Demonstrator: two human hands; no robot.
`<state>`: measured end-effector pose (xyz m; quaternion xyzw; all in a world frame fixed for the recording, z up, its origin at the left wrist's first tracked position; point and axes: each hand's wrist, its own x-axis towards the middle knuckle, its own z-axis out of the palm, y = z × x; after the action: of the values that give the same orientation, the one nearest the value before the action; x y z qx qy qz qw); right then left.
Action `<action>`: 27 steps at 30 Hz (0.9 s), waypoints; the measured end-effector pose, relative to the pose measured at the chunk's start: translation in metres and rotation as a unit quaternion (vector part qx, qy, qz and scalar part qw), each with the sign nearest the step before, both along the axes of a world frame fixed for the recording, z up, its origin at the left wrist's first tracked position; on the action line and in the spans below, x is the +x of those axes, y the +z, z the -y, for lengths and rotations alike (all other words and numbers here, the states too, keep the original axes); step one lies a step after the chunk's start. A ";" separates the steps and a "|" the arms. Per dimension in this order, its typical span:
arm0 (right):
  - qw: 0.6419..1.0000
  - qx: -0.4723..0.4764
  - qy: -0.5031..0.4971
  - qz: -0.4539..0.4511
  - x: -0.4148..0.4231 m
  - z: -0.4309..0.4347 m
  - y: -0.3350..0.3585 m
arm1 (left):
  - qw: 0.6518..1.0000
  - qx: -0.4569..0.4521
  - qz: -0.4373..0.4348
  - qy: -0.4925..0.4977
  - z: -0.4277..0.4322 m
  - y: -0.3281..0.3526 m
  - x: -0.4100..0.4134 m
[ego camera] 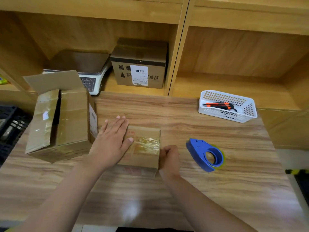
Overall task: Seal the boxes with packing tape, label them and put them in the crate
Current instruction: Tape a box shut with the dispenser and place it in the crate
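Note:
A small cardboard box [145, 158] lies in the middle of the wooden table [217, 190], with a strip of clear tape across its top. My left hand [112, 139] rests flat on the box's left part, fingers straight. My right hand [168, 157] is curled against the box's right side, where the tape runs over the edge. A blue tape dispenser [204, 154] lies on the table just right of that hand. To the left stands a larger cardboard box [66, 121] with its flaps open. A black crate [10, 128] shows at the far left edge.
A white plastic basket [247, 113] at the back right holds an orange-and-black utility knife [220, 105]. In the shelf behind stand a labelled cardboard box [138, 67] and a weighing scale [90, 77]. Wooden shelving rises along the table's back.

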<state>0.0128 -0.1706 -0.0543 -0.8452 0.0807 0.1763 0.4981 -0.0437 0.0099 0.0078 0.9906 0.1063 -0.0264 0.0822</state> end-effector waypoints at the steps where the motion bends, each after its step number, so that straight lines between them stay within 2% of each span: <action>1: 0.998 0.029 -0.032 -0.034 0.007 -0.001 0.003 | 1.000 -0.007 -0.002 0.003 0.000 -0.001 0.001; 3: 0.988 0.092 -0.094 -0.082 0.024 -0.005 0.012 | 1.000 -0.013 -0.009 0.007 0.001 -0.001 0.002; 7: 0.982 0.103 -0.091 -0.130 0.047 -0.029 0.008 | 0.999 0.012 -0.038 -0.002 0.000 -0.001 0.003; 11: 0.941 0.205 -0.115 -0.242 0.047 -0.042 -0.023 | 0.999 0.011 -0.038 -0.016 -0.002 -0.002 0.002; 13: 0.943 0.217 -0.117 -0.222 0.056 -0.037 -0.084 | 0.998 0.021 -0.046 -0.023 -0.002 -0.002 0.001; 14: 0.949 0.198 -0.098 -0.223 0.053 -0.037 -0.087 | 0.998 0.025 -0.049 -0.022 -0.003 -0.003 0.001; 16: 0.967 0.159 -0.076 -0.184 0.050 -0.037 -0.060 | 0.998 0.024 -0.046 -0.019 -0.005 -0.003 0.001; 17: 0.983 0.124 -0.059 -0.124 0.048 -0.036 -0.036 | 0.999 0.023 -0.042 -0.018 -0.005 -0.003 0.002; 19: 0.998 0.063 -0.022 -0.018 0.046 -0.032 0.002 | 0.999 0.022 -0.040 -0.017 -0.006 -0.005 0.003; 21: 0.994 0.075 0.042 0.072 0.045 -0.016 0.024 | 0.999 0.019 -0.041 -0.020 -0.005 -0.006 0.002; 23: 0.977 0.125 0.153 0.083 0.046 -0.005 0.040 | 0.999 0.017 -0.037 -0.022 -0.006 -0.007 0.002; 25: 0.947 0.055 0.310 0.068 0.047 0.003 0.048 | 0.999 0.014 -0.033 -0.026 -0.007 -0.006 0.002; 27: 0.912 -0.006 0.399 0.096 0.047 0.005 0.052 | 0.999 0.014 -0.035 -0.031 -0.008 -0.006 0.002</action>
<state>0.0603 -0.1761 -0.0022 -0.8227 -0.3109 0.2778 0.3866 -0.0419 0.0177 0.0018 0.9930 0.0783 -0.0621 0.0636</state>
